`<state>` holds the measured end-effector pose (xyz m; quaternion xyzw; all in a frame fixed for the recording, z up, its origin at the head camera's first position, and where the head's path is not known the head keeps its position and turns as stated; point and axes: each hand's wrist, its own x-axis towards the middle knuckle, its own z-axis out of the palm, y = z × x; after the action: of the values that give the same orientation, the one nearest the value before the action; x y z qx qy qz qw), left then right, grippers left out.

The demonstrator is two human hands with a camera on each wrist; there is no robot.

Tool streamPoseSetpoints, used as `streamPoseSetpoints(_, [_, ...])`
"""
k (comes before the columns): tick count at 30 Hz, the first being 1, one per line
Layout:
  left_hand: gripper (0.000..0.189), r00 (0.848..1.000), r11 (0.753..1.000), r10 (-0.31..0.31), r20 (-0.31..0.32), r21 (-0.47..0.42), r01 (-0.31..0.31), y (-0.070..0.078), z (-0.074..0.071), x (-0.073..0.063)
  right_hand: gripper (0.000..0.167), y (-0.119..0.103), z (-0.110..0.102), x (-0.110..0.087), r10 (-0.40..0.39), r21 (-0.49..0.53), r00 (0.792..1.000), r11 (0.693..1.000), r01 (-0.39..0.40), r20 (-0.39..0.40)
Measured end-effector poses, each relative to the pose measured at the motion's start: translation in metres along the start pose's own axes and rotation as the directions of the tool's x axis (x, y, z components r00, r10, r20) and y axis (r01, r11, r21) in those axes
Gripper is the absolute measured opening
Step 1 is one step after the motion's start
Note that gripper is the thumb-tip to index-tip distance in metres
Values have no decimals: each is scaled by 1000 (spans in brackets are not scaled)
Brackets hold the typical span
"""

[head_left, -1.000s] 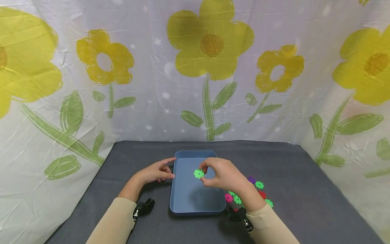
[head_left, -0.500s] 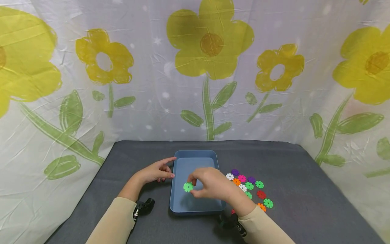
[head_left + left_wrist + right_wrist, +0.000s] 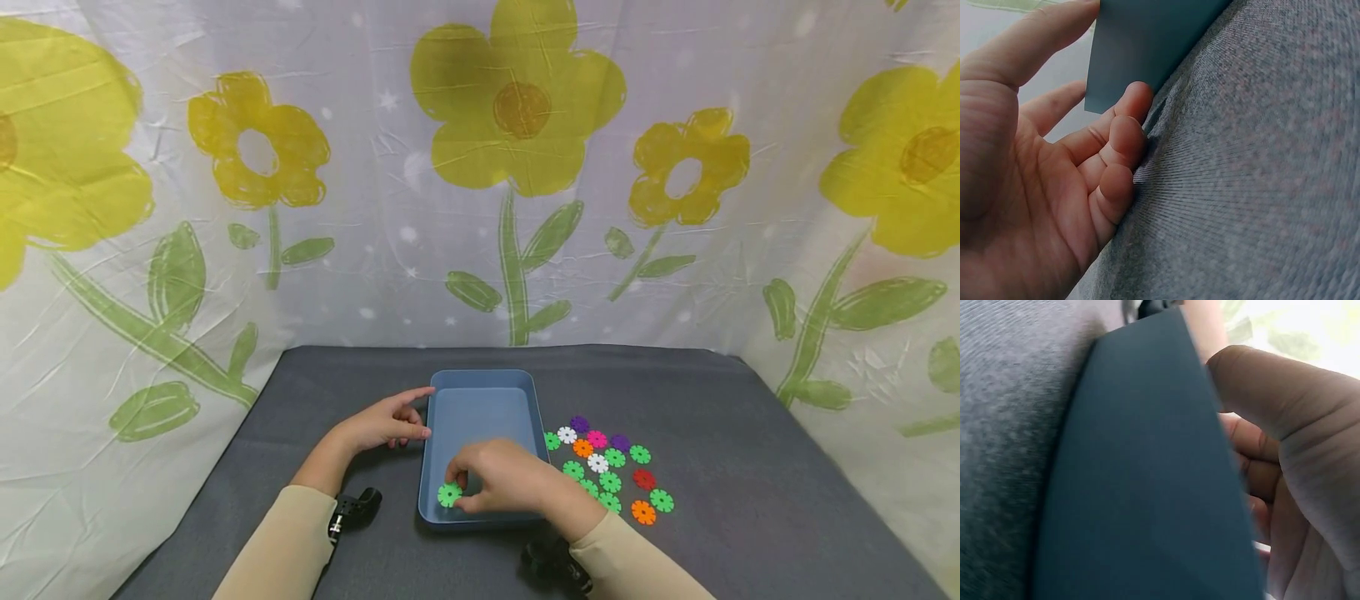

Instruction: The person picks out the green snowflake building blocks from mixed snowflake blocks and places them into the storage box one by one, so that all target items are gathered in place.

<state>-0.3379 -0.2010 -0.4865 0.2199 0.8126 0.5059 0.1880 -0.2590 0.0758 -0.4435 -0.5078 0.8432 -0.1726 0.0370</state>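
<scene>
In the head view a blue tray [image 3: 483, 421] lies on the dark cloth. My right hand [image 3: 510, 479] is over its near part, pinching a green notched plastic disc [image 3: 449, 495] between thumb and fingers, low at the near left corner. The right wrist view shows the tray's outer wall [image 3: 1141, 462] with the thumb and fingers behind its rim; the disc is hidden there. My left hand [image 3: 382, 423] touches the tray's left rim with a stretched index finger and the thumb. In the left wrist view its other fingertips [image 3: 1125, 134] rest bent at the cloth.
Right of the tray lies a loose spread of more notched discs: several green ones [image 3: 662, 500], white [image 3: 597, 462], orange [image 3: 643, 512], purple [image 3: 579, 424], pink [image 3: 597, 439] and red [image 3: 643, 479]. A flower-printed curtain [image 3: 390, 250] hangs behind the table [image 3: 750, 467].
My right hand has carried the green disc toward the near left corner of the tray, leaving more of the loose discs in sight. The left hand stays at the rim.
</scene>
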Motion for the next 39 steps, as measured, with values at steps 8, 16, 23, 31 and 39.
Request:
streamPoseSetpoints(8, [84, 1000, 1000, 1, -6, 8, -1, 2, 1, -1, 18, 5, 16, 2, 33, 80, 995, 996, -41, 98])
streamPoseSetpoints(16, [84, 1000, 1000, 4, -3, 10, -4, 1, 0, -1, 17, 5, 25, 7, -46, 61, 993, 997, 40, 106])
streamPoseSetpoints(23, [83, 1000, 1000, 5, -2, 16, -5, 1, -1, 0, 21, 3, 22, 8, -114, 90, 986, 991, 103, 125])
streamPoseSetpoints(31, [82, 1000, 1000, -4, -9, 2, 4, 1, 0, -1, 27, 0, 6, 2, -59, 194, 987, 981, 30, 149])
streamPoseSetpoints(39, [83, 1000, 1000, -8, -10, -15, 8, 1, 0, -1, 28, 2, -28, -11, 37, 209, 997, 977, -49, 63])
